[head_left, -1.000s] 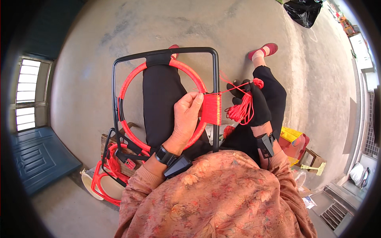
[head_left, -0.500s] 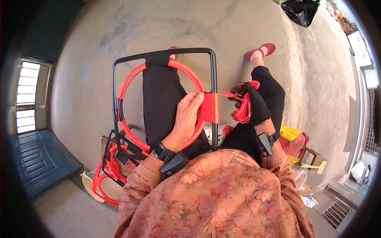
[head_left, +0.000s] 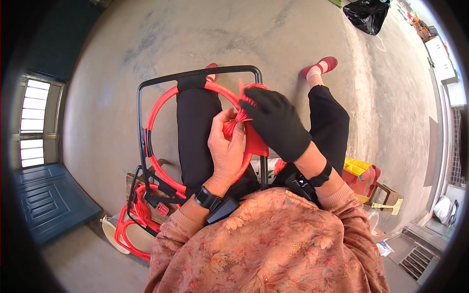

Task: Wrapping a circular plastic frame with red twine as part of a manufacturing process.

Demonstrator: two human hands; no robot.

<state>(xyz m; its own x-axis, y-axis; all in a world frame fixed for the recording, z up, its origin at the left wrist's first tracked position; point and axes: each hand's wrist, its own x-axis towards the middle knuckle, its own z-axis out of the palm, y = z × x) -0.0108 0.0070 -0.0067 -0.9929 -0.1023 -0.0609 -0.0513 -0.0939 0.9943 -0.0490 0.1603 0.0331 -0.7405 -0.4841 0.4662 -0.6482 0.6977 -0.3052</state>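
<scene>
A black metal chair frame [head_left: 146, 83] with a red hoop [head_left: 159, 105] wrapped in red cord lies across my lap. My left hand [head_left: 225, 151], bare, pinches the red cord strands [head_left: 233, 126] against the woven red band [head_left: 254, 141] on the hoop's right side. My right hand [head_left: 276, 122], in a black glove, lies over the frame's right bar and grips the bundle of red cord [head_left: 249, 93] near the top of the band. Both hands touch at the cord.
More black frames wound with red cord [head_left: 139, 215] lie by my left side on a low wooden stool [head_left: 132, 178]. A yellow and red stool [head_left: 361, 173] stands at my right. A black bag [head_left: 366, 14] lies far off on the concrete floor.
My right hand has come in from the right with the cord bundle and now lies over the frame beside my left hand. My left hand has shifted its pinch on the band.
</scene>
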